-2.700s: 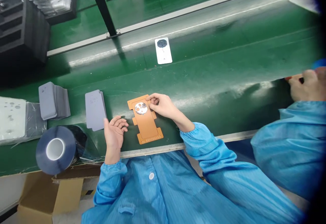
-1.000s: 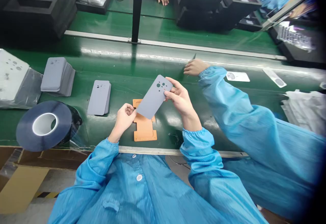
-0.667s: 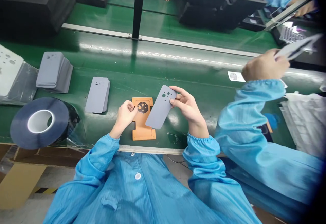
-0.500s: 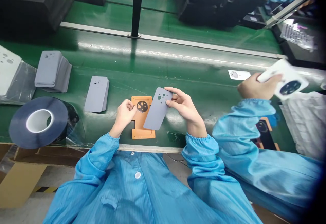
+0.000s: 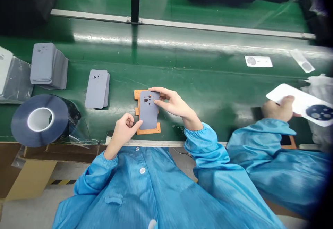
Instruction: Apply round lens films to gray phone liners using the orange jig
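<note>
Green bench (image 5: pixel 221 79) holds orange jig (image 5: pixel 148 130) before black post (image 5: pixel 135 0).

A factory workshop is recognised by the long green work table (image 5: pixel 208 79), at which two blue work coats (image 5: pixel 130 191) of similar kind are seen. To the left of the orange holder (image 5: pixel 149 130), equal grey plates (image 5: pixel 43 64) are piled and a big roll of film (image 5: pixel 59 116) is placed; well to the right of the holder, a white plate (image 5: pixel 299 100) is held by a co-worker's hand (image 5: pixel 278 110).
</note>
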`<state>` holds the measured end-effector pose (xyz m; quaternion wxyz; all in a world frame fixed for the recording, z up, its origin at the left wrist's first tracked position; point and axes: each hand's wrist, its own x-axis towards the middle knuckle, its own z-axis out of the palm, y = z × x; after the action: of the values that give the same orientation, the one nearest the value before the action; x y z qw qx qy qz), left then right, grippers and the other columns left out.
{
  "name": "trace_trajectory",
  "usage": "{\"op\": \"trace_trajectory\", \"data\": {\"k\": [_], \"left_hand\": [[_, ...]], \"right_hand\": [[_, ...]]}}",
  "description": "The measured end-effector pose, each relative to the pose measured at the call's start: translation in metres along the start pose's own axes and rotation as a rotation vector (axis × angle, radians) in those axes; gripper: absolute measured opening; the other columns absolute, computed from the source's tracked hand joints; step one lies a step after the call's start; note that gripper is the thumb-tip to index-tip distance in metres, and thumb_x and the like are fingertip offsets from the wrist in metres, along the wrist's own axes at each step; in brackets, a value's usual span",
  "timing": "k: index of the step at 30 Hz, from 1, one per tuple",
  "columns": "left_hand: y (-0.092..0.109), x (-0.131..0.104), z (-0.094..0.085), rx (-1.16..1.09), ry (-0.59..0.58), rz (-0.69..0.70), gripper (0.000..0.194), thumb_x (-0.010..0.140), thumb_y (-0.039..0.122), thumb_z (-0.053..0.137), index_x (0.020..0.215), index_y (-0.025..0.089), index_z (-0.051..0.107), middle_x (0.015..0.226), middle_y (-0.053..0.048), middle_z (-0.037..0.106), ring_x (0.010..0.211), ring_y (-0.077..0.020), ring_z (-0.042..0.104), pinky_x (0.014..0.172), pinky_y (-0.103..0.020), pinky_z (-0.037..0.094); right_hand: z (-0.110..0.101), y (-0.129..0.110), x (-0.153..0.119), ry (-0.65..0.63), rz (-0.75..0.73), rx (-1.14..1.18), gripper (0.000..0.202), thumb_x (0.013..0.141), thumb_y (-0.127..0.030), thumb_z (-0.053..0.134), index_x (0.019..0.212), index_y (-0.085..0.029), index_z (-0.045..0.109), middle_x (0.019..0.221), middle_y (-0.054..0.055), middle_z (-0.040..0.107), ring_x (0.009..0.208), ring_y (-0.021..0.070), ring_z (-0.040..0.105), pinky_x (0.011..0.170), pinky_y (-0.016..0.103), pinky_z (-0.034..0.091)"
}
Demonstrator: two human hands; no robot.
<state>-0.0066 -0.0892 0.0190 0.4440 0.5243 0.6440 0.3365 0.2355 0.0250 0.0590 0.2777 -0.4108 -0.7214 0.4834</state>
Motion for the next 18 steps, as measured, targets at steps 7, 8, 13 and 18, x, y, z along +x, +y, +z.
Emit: {"op": "trace_trajectory", "data": {"k": [7,8,13,18], "left_hand": [[-0.005,-0.012,0.009,0.249,-0.068,0.034,0.038,0.085,0.039,0.078,0.074,0.023,0.045,0.064,0.007,0.049,0.059,-0.0126,0.049,0.059,-0.026,0.039],[-0.006,-0.013,0.01,0.281,-0.053,0.064,0.036,0.086,0.037,0.077,0.074,0.023,0.047,0.067,0.006,0.051,0.061,-0.0133,0.052,0.06,-0.026,0.041],[-0.009,-0.021,0.018,0.462,0.111,0.443,0.02,0.097,0.028,0.067,0.115,0.019,0.065,0.134,-0.016,0.063,0.126,-0.0306,0.062,0.101,-0.044,0.054],[-0.009,-0.024,0.02,0.679,-0.082,0.641,0.047,0.101,0.008,0.046,0.144,0.022,0.058,0.17,-0.017,0.035,0.16,-0.0371,0.028,0.12,-0.064,0.039]], "right_hand": [[0.007,0.011,0.0,0.003,-0.098,-0.144,0.051,0.094,-0.02,0.057,0.144,-0.025,0.06,0.138,0.009,0.067,0.108,0.0257,0.065,0.092,0.042,0.058],[0.008,0.012,0.0,0.012,-0.121,-0.182,0.052,0.093,-0.02,0.057,0.144,-0.025,0.06,0.137,0.01,0.066,0.111,0.0266,0.064,0.095,0.044,0.057],[0.018,0.024,0.004,0.051,-0.152,-0.387,0.055,0.091,-0.017,0.055,0.146,-0.022,0.057,0.154,0.017,0.046,0.143,0.0343,0.047,0.116,0.058,0.044],[0.028,0.031,0.008,0.053,-0.094,-0.567,0.058,0.091,-0.017,0.055,0.148,-0.018,0.056,0.167,0.019,0.031,0.154,0.0391,0.032,0.122,0.064,0.036]]}}
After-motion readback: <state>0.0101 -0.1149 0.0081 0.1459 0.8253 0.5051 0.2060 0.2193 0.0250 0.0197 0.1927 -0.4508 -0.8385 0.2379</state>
